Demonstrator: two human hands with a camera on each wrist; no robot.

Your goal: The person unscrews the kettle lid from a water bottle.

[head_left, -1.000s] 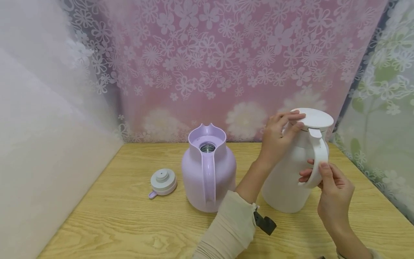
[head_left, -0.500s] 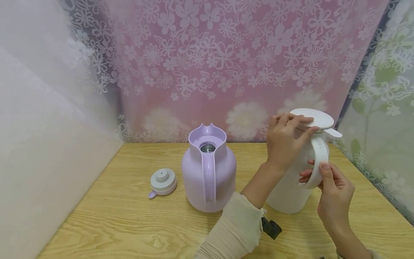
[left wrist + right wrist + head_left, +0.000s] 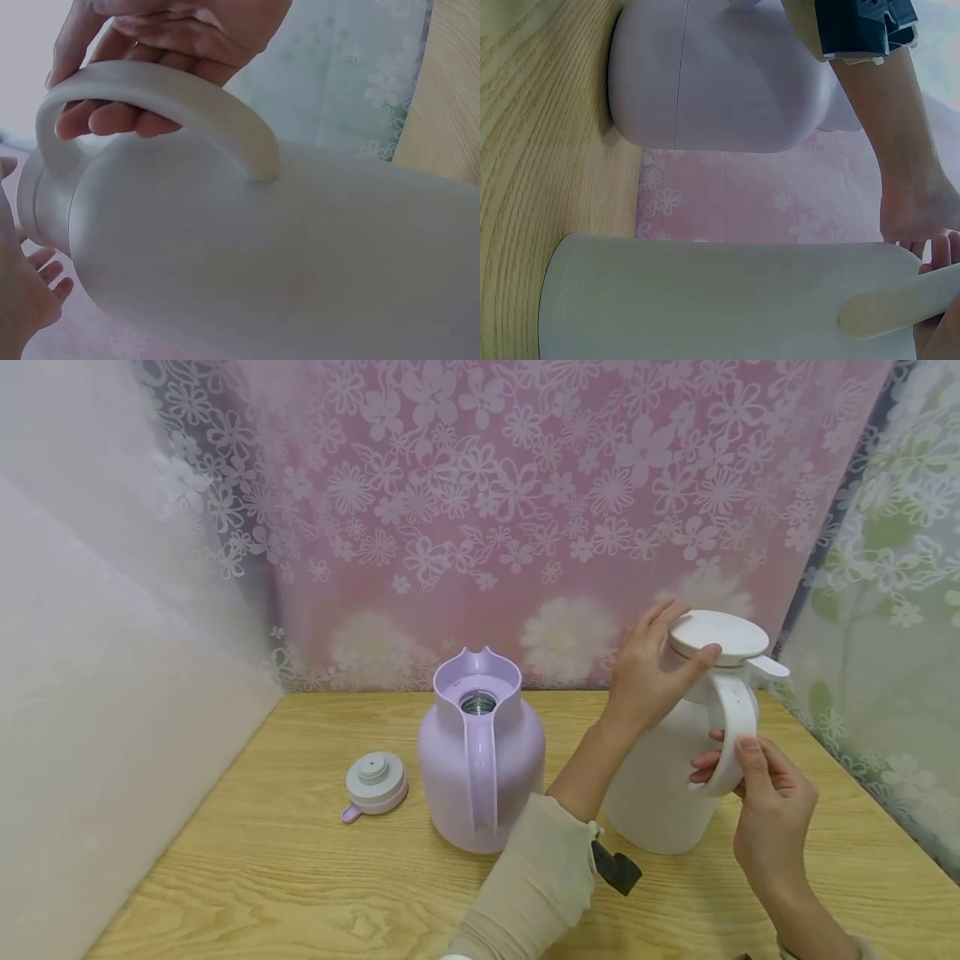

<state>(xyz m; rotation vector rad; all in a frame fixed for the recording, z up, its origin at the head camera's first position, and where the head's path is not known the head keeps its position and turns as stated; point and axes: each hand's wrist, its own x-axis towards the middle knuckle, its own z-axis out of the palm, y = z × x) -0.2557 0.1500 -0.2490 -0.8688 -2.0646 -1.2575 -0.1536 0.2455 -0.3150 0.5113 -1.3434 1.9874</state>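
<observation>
head view shows a white jug [image 3: 660,777] standing upright on the right part of a wooden table [image 3: 300,877], just in front of a flowered pink curtain [image 3: 487,510]. the left hand [image 3: 652,672] is at the jug's top, its thumb and fingers curled about the edge of the white lid [image 3: 716,635], which sits on the mouth with its small tab pointing off to the right, away from the handle. the right hand [image 3: 772,810] grips the white handle [image 3: 731,735], thumb on the outer face and fingertips showing through the loop beside the body. in the left wrist view the same handle [image 3: 165,97] arches over the pale body of the jug, and the right hand's fingers [image 3: 120,116] are wrapped under it, touching it. the right wrist view gives the jug's wall [image 3: 720,300] resting on the wood, with the lilac jug [image 3: 720,82] near it and a cream sleeve [image 3: 532,885] on the left forearm crossing between them. on the table to the left of the white jug stands that lilac jug [image 3: 480,768], upright, open-mouthed, its handle facing the camera, the two jugs near but apart. its grey and lilac stopper [image 3: 373,783] lies flat on the wood just left of it, not touching.
</observation>
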